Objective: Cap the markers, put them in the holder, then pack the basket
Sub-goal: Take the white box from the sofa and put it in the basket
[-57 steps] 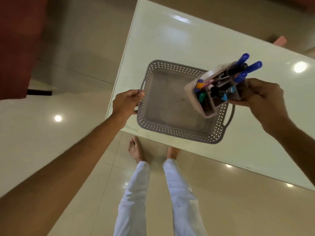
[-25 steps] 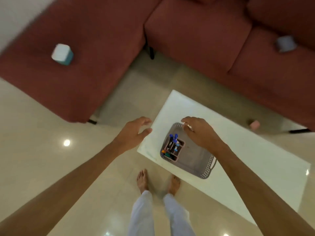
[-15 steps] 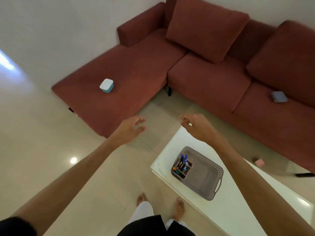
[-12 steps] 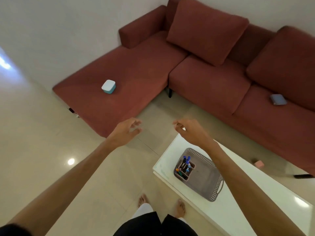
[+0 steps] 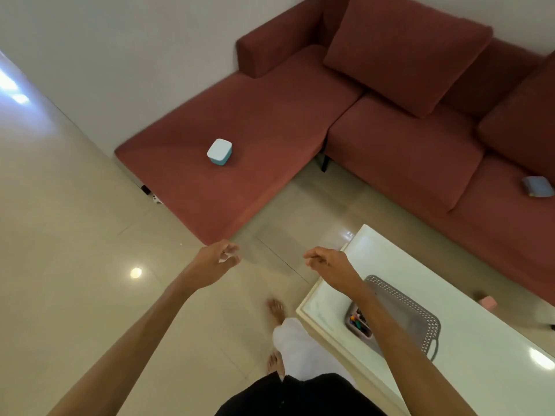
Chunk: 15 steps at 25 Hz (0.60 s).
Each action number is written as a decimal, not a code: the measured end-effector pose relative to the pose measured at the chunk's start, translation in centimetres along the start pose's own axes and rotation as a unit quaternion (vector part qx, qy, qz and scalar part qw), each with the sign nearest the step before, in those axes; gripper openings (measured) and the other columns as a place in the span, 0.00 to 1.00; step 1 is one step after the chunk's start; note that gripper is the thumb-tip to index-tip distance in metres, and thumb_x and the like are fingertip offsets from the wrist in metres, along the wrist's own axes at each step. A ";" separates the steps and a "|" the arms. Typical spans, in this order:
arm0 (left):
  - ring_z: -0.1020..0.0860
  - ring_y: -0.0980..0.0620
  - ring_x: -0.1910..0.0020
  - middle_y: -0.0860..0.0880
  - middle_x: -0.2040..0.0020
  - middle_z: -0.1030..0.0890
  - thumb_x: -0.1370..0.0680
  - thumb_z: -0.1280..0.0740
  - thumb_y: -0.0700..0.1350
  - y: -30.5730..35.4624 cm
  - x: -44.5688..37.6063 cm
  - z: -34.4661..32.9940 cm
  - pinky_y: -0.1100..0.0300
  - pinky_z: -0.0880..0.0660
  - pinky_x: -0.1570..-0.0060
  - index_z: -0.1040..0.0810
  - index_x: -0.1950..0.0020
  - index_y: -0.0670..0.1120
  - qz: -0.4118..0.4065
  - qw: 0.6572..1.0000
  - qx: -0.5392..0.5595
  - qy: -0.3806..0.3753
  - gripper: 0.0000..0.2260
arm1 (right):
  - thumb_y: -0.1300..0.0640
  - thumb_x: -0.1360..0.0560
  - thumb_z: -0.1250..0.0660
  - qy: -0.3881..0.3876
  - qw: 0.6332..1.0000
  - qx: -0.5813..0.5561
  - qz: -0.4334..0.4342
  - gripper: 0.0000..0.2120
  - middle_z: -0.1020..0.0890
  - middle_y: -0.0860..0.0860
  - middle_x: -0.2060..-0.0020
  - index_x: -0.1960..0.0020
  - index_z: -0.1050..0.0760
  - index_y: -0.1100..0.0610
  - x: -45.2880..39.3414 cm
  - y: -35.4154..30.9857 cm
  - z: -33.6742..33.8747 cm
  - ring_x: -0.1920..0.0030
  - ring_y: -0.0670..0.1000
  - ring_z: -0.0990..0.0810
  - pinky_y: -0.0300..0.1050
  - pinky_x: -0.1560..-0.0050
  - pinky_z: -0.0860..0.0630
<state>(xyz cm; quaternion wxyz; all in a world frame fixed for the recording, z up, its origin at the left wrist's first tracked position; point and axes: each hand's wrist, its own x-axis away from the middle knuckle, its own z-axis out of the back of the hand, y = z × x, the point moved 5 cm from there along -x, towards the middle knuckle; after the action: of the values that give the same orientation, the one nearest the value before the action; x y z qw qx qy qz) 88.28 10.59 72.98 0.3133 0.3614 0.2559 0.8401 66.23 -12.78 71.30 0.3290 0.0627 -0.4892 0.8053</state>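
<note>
Hands (image 5: 214, 264) (image 5: 332, 265) loosely open and empty, we hold our right nearer the basket (image 5: 420, 319), holder (image 5: 359, 322) in its near-left corner.

The white table (image 5: 468, 349) is the landmark: on it sits the grey perforated basket (image 5: 417, 316), and inside the basket, at its end nearest the table's near corner, stands the pink holder (image 5: 356, 322) with markers (image 5: 357, 319), partly hidden behind the right forearm. Both hands are empty with fingers loosely curled, the right hand (image 5: 327, 265) just past the table's corner and the left hand (image 5: 214, 262) well off the table over the tiled floor (image 5: 75, 265). Beyond the table runs a red sofa (image 5: 375, 145) carrying a small white and teal box (image 5: 219, 151).
</note>
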 end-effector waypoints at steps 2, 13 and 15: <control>0.18 0.52 0.38 0.53 0.34 0.18 0.17 0.31 0.52 -1.7 -2.4 1.4 0.68 0.27 0.48 0.22 0.30 0.47 0.022 1.000 0.010 -0.012 0.17 | 0.59 0.18 0.33 -0.005 1.000 -0.020 -0.015 0.09 0.12 0.46 0.51 0.43 0.14 0.54 -3.2 -0.1 -1.1 0.49 0.44 0.14 0.35 0.44 0.21; 0.20 0.48 0.34 0.47 0.33 0.17 0.16 0.31 0.50 -8.1 -23.6 13.6 0.61 0.27 0.41 0.22 0.29 0.44 0.132 0.988 0.017 -0.081 0.18 | 0.63 0.18 0.32 -0.056 0.977 -0.129 -0.161 0.09 0.12 0.59 0.46 0.43 0.15 0.63 -28.0 -5.0 -3.5 0.52 0.52 0.15 0.31 0.59 0.22; 0.19 0.47 0.35 0.46 0.35 0.16 0.17 0.31 0.51 -9.5 -28.4 16.0 0.57 0.24 0.37 0.21 0.30 0.44 0.153 0.985 0.016 -0.074 0.18 | 0.61 0.19 0.32 -0.058 0.970 -0.151 -0.184 0.09 0.12 0.58 0.46 0.43 0.15 0.60 -31.4 -6.4 -3.3 0.49 0.53 0.14 0.38 0.54 0.21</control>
<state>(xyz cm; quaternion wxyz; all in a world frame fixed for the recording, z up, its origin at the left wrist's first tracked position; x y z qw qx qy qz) 119.22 0.10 63.79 0.1936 0.4621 0.1874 0.8449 95.14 -22.85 61.12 0.4483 0.1479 -0.6032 0.6429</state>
